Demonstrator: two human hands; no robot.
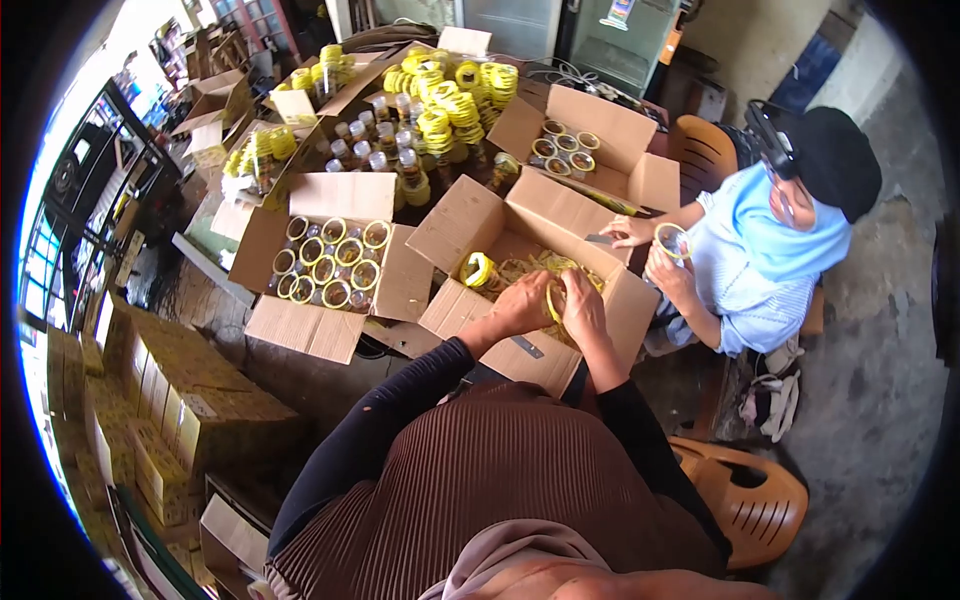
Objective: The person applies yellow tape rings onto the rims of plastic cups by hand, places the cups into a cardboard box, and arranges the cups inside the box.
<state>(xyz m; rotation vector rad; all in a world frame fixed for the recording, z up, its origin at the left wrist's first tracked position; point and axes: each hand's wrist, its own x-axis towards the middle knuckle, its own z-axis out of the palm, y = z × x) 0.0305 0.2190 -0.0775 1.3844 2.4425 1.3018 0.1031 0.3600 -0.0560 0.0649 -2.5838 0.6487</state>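
Brown cardboard forms the open carton in front of the person, its flaps spread and its inside littered with pale yellow strips. Over its near part, the left hand and the right hand meet, the fingers of both drawn in narrow around a yellow band held between them; whether it belongs to a larger piece is hidden by the hands. Left of the hands, inside the same carton, lies a yellow-and-white roll. A flat metal strip rests on the near flap. To the left, another open carton holds rows of clear yellow-rimmed cups, and a third carton, farther off to the right, holds a smaller group of similar cups. On the far side are piled stacks of yellow rings, with clear-capped bottles standing just left of them. At right, a co-worker in light blue has one hand around a clear yellow-rimmed cup, while the other hand is at the carton's right edge, beside a dark blade-like piece.
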